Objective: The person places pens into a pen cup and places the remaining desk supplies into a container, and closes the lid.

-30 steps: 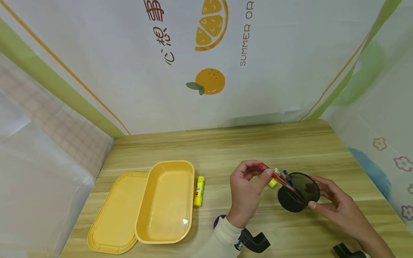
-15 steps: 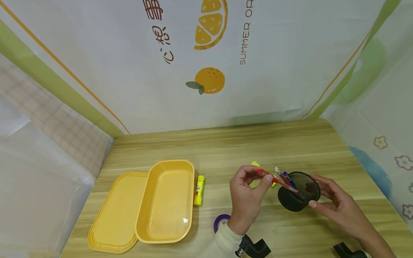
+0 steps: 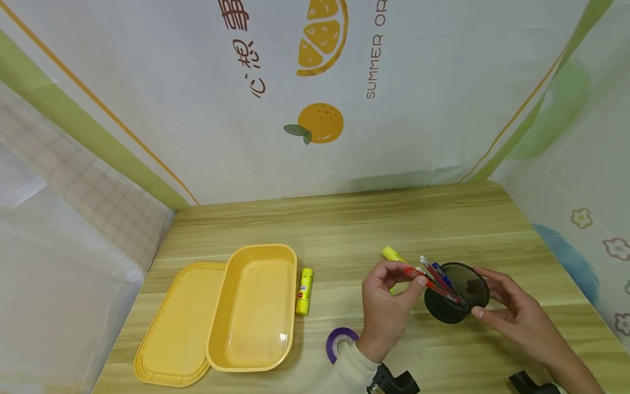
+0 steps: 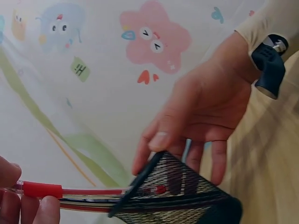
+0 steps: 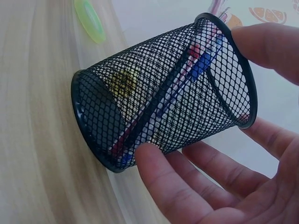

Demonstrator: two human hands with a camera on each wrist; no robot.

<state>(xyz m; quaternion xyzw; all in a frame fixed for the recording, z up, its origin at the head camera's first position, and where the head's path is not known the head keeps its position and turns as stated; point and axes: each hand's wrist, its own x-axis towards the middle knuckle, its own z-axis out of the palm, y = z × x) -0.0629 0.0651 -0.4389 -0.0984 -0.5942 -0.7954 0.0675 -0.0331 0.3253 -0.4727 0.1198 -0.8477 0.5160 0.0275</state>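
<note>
In the head view my right hand (image 3: 512, 314) holds a black mesh pen holder (image 3: 443, 307) tilted, its mouth toward the upper right. Thumb and fingers lie at its rim and side. My left hand (image 3: 386, 309) pinches a red pen (image 4: 42, 190) by its upper end. The pen's far end reaches inside the mesh, as the left wrist view shows. A blue pen (image 3: 441, 273) and a pencil with a white end (image 3: 424, 260) lean in the holder. Both show through the mesh in the right wrist view.
Left of the hands stand a yellow box (image 3: 215, 328) and its lid (image 3: 172, 328), the box overlapping the lid. A yellow glue stick (image 3: 304, 291) lies beside the box. A purple tape roll (image 3: 332, 340) is near my left wrist, a yellow marker (image 3: 392, 253) behind my left hand.
The left hand has moved slightly right and down, bringing the red pen deeper into the holder. The yellow marker and purple tape show more. The right hand and holder stay nearly still.
</note>
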